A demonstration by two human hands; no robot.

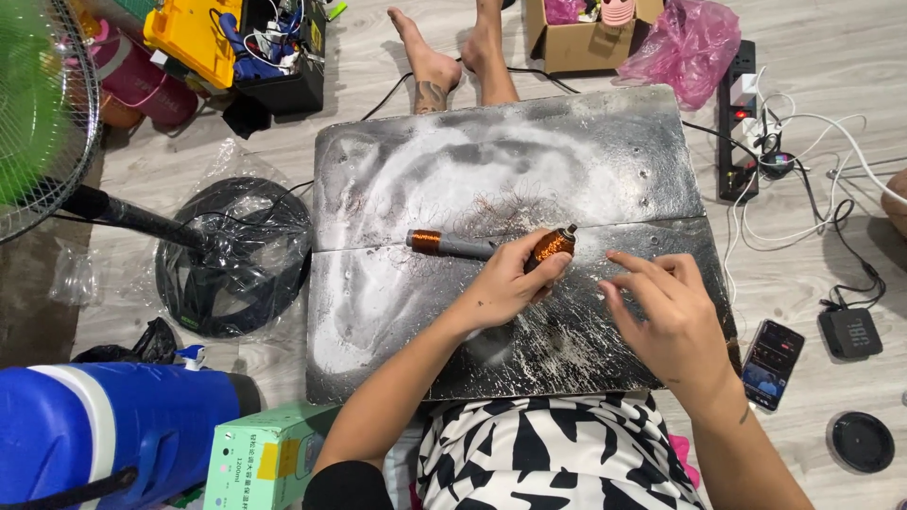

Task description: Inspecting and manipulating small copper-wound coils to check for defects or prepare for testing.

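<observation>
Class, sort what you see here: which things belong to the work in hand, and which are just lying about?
In use: grey rod wound with copper wire, left hand gripping it, right hand beside it, metal work board.

Lying about: fan, phone, power strip, pink bag, blue jug.

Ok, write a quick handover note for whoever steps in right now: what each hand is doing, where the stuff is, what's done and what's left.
Left hand: closed on the copper coil at one end of the grey rod.
Right hand: open, fingers spread just above the metal board, holding nothing that shows.
Rod lies along the seam between the two board halves; a second copper winding sits at its far end.
Done: both ends carry windings; loose copper strands litter the board.
Left: cannot tell whether the held coil is finished.
</observation>
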